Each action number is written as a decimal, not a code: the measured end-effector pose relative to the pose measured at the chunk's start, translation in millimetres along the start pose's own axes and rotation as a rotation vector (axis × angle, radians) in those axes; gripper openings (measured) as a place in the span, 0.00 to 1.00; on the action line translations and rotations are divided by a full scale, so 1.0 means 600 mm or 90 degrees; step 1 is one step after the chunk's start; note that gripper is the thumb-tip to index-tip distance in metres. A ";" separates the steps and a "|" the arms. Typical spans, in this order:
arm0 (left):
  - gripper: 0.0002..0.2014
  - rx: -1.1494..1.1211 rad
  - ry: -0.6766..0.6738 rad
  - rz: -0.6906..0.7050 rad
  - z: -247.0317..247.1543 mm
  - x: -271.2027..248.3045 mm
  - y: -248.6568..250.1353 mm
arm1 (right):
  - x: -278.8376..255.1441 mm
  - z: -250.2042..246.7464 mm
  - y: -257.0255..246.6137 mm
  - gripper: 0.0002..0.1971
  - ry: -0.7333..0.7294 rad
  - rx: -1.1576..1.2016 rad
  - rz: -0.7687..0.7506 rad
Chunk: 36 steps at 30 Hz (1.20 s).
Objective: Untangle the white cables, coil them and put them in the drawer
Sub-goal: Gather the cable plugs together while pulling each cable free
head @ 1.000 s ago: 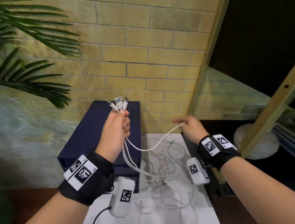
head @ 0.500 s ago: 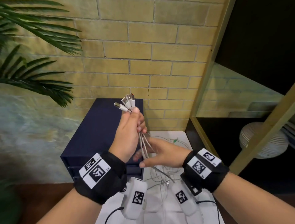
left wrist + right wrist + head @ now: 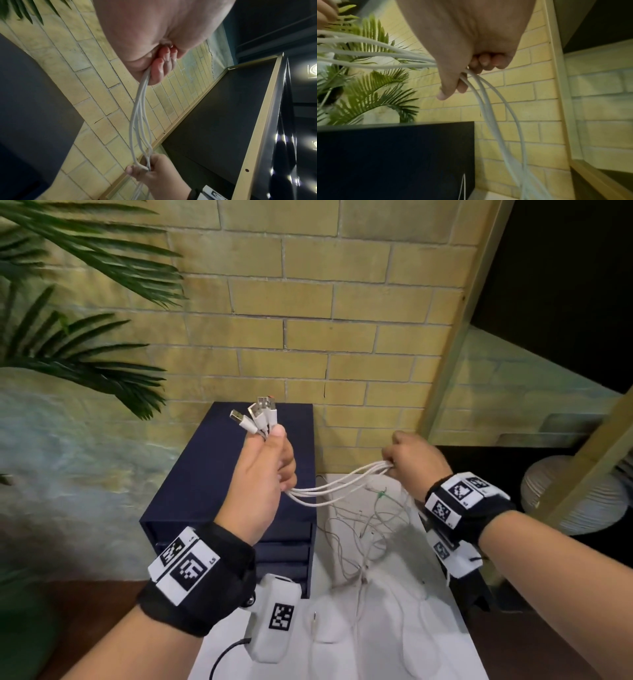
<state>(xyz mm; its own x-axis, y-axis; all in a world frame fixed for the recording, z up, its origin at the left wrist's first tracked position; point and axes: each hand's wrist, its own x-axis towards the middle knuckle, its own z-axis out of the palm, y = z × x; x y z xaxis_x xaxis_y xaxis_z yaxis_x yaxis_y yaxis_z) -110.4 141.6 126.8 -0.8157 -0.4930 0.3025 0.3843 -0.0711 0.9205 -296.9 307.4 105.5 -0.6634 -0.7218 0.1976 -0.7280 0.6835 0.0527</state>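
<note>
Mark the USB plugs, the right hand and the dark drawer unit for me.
USB plugs (image 3: 261, 413), head view, on the white sleeve of the middle plug above the left hand.
Right hand (image 3: 416, 461), head view, on the back of the hand gripping the cables.
Drawer unit (image 3: 209, 474), head view, on its bare top.

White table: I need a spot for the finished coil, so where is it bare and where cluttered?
The white table is bare along its near right edge, below the right hand. Loose white cables crowd its far and middle parts beside the drawer unit. That unit's dark top, behind the left hand, is bare too.
</note>
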 end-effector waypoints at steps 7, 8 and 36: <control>0.16 0.007 -0.006 -0.010 0.011 -0.005 -0.009 | 0.040 -0.017 0.021 0.09 0.151 0.302 0.152; 0.16 0.010 -0.009 -0.009 0.015 -0.005 -0.009 | 0.046 -0.024 0.019 0.11 0.235 0.412 0.154; 0.12 0.134 -0.123 -0.292 0.029 -0.073 -0.114 | -0.123 0.206 0.007 0.19 -0.526 0.139 -0.005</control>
<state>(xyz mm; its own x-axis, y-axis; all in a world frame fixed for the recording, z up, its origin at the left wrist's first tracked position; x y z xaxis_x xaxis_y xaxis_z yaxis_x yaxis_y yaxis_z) -108.3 183.4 55.2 -0.9517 -0.2820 -0.1210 -0.1093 -0.0569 0.9924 -272.2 350.1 -29.8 -0.5102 -0.6318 -0.5836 -0.6935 0.7035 -0.1554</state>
